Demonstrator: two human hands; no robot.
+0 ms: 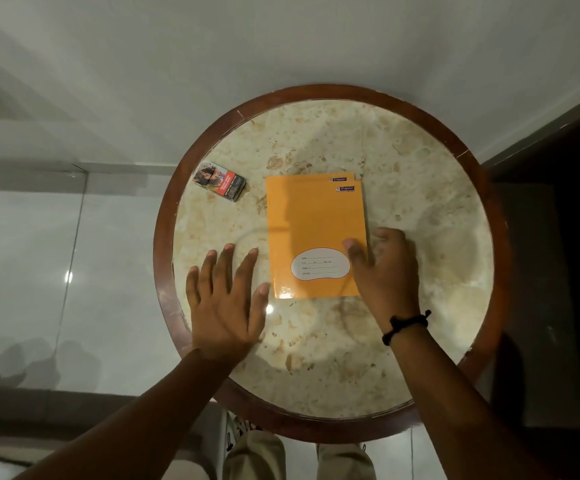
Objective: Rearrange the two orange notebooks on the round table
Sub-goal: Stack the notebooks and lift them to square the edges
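Two orange notebooks lie stacked near the middle of the round marble table (pixel 420 188). The top notebook (pixel 313 223) shows a white name label near its lower edge. Only a thin strip of the lower notebook (pixel 311 177) peeks out at the far edge. My right hand (pixel 387 271) is at the top notebook's right edge, thumb on the cover and fingers curled around that edge. My left hand (pixel 226 299) rests flat on the table left of the stack, fingers spread, holding nothing, with its thumb tip close to the notebook's near left corner.
A small cigarette pack (pixel 220 181) lies on the table's far left, beside the dark wooden rim (pixel 162 244). A black band circles my right wrist (pixel 404 327). Glossy floor tiles surround the table, with a dark area to the right.
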